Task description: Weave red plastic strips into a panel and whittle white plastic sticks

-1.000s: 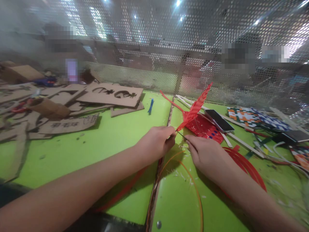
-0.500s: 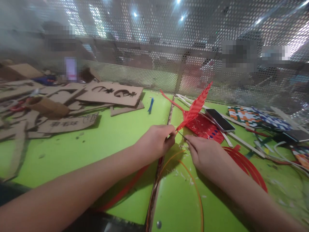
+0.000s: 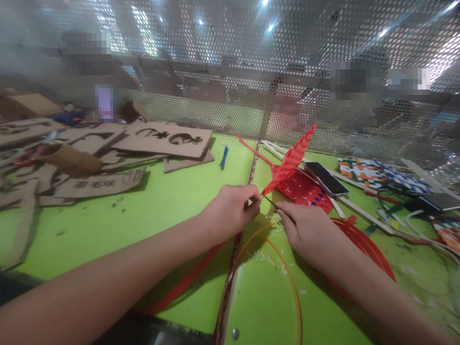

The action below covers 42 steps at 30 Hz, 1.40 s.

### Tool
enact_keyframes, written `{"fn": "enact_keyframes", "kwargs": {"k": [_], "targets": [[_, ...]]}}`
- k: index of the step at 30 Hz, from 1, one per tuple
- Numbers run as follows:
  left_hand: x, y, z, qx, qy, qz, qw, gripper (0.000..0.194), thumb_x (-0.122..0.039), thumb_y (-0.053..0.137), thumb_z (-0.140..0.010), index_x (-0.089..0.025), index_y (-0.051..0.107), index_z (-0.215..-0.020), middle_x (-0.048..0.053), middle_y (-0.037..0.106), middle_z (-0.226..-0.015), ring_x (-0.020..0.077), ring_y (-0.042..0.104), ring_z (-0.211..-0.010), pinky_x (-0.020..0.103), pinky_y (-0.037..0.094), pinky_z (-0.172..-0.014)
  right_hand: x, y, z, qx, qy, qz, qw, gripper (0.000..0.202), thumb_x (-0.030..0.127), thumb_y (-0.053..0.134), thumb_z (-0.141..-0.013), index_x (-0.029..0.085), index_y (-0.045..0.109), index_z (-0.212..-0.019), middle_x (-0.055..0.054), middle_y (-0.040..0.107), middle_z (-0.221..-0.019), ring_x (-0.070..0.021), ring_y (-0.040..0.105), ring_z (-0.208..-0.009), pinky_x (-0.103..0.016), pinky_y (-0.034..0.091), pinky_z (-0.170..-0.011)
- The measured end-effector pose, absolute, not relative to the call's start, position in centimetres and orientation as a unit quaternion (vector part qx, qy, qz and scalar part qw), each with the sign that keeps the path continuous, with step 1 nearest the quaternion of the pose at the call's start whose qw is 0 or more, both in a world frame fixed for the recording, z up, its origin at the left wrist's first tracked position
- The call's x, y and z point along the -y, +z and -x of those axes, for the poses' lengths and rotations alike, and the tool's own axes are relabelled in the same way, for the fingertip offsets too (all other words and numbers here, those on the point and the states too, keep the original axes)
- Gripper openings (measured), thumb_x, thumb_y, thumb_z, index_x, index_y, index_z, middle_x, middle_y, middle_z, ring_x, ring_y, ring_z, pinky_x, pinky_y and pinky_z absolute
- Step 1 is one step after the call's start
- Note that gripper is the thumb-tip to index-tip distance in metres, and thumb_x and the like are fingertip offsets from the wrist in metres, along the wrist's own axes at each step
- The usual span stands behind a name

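Observation:
My left hand (image 3: 235,207) pinches the narrow lower end of a red woven piece (image 3: 293,154), which rises up and to the right like a leaf. Between the thumb and fingers of my right hand (image 3: 305,224) is a thin dark tool (image 3: 270,201), its tip close to the left fingertips; its exact kind is too small to tell. An orange strip (image 3: 287,266) curves in a loop on the table below the hands. Behind the upright piece lies a flat red woven mat (image 3: 300,188) with small blue marks and pale scraps on it.
Cut cardboard sheets (image 3: 163,137) and a cardboard tube (image 3: 70,160) are piled at left on the green table (image 3: 172,196). A blue strip (image 3: 223,156) lies near the perforated screen (image 3: 230,103). At right are a phone (image 3: 326,178), coiled red strips (image 3: 373,244) and patterned woven pieces (image 3: 362,172).
Both hands keep almost the same place and grip. The red woven piece and the thin dark tool have shifted only very slightly.

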<state>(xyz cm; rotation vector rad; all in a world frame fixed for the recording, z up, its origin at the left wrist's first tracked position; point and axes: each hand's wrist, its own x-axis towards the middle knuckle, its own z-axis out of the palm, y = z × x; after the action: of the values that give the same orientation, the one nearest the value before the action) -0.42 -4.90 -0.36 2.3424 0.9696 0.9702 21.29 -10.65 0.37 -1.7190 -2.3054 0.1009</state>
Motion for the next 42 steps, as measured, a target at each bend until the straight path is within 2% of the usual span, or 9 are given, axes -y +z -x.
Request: {"fn": "enact_keyframes", "kwargs": {"k": [5,11,17,22,25,31,36,42], "targets": [[4.9,-0.5,0.4,-0.352,0.349,-0.842,0.213,0.011,-0.011,0.065,-0.088,-0.019,0.072,-0.085,-0.006,0.064,-0.063,0.0091,0.051,-0.054,0.022,0.041,-0.058,10.6,0.3,-21.2,0.791,0.036,0.598,0.127,0.032,0.023,0.047,-0.106,0.022,0.078,-0.101,-0.010,0.084,-0.097,-0.0258,0.080,-0.088,-0.034,0.058,-0.075],[5.1,-0.4,0.1,-0.370,0.349,-0.834,0.215,0.014,-0.010,0.064,-0.090,-0.018,0.071,-0.082,-0.007,0.062,-0.059,0.0086,0.049,-0.051,0.022,0.039,-0.057,10.7,0.3,-20.7,0.781,0.023,0.616,0.099,0.033,0.018,0.046,-0.104,0.019,0.078,-0.111,-0.014,0.084,-0.100,-0.0280,0.080,-0.081,-0.036,0.056,-0.070],[5.0,-0.6,0.1,-0.364,0.348,-0.837,0.214,0.012,-0.010,0.063,-0.090,-0.019,0.070,-0.085,-0.006,0.064,-0.061,0.0096,0.053,-0.052,0.022,0.040,-0.058,10.5,0.7,-20.7,0.783,0.028,0.615,0.090,0.031,0.021,0.047,-0.107,0.022,0.077,-0.101,-0.010,0.084,-0.099,-0.0247,0.080,-0.086,-0.032,0.055,-0.074],[5.1,-0.8,0.0,-0.362,0.343,-0.841,0.211,0.012,-0.010,0.064,-0.089,-0.019,0.070,-0.084,-0.004,0.067,-0.066,0.0106,0.056,-0.055,0.023,0.040,-0.058,10.7,0.5,-20.6,0.763,0.011,0.643,0.062,0.032,0.018,0.045,-0.106,0.019,0.077,-0.114,-0.013,0.083,-0.094,-0.0276,0.078,-0.079,-0.035,0.051,-0.066],[5.1,-0.8,0.0,-0.367,0.343,-0.837,0.215,0.013,-0.009,0.063,-0.089,-0.019,0.070,-0.083,-0.004,0.067,-0.066,0.0103,0.055,-0.055,0.023,0.040,-0.058,10.9,0.5,-20.4,0.766,0.014,0.641,0.046,0.032,0.018,0.047,-0.105,0.021,0.075,-0.119,-0.011,0.082,-0.096,-0.0267,0.078,-0.081,-0.033,0.049,-0.065],[5.1,-0.8,0.0,-0.373,0.344,-0.833,0.219,0.013,-0.010,0.063,-0.091,-0.019,0.069,-0.083,-0.006,0.064,-0.062,0.0091,0.052,-0.052,0.023,0.039,-0.057,10.8,0.4,-20.3,0.757,0.003,0.652,0.043,0.031,0.018,0.044,-0.106,0.019,0.075,-0.108,-0.011,0.080,-0.085,-0.0263,0.076,-0.072,-0.033,0.043,-0.059],[5.1,-0.5,0.0,-0.378,0.337,-0.834,0.218,0.012,-0.012,0.064,-0.092,-0.018,0.071,-0.085,-0.004,0.068,-0.066,0.0101,0.055,-0.054,0.023,0.041,-0.058,10.7,0.2,-20.4,0.768,0.016,0.637,0.061,0.034,0.019,0.043,-0.107,0.018,0.074,-0.121,-0.012,0.082,-0.094,-0.0265,0.078,-0.081,-0.033,0.047,-0.064],[4.9,0.0,0.2,-0.380,0.321,-0.842,0.210,0.012,-0.015,0.064,-0.093,-0.016,0.076,-0.094,-0.001,0.074,-0.074,0.0113,0.059,-0.057,0.025,0.043,-0.060,10.3,0.2,-20.6,0.777,0.038,0.624,0.074,0.035,0.021,0.041,-0.109,0.016,0.072,-0.124,-0.013,0.083,-0.105,-0.0274,0.079,-0.087,-0.034,0.050,-0.070]]}}
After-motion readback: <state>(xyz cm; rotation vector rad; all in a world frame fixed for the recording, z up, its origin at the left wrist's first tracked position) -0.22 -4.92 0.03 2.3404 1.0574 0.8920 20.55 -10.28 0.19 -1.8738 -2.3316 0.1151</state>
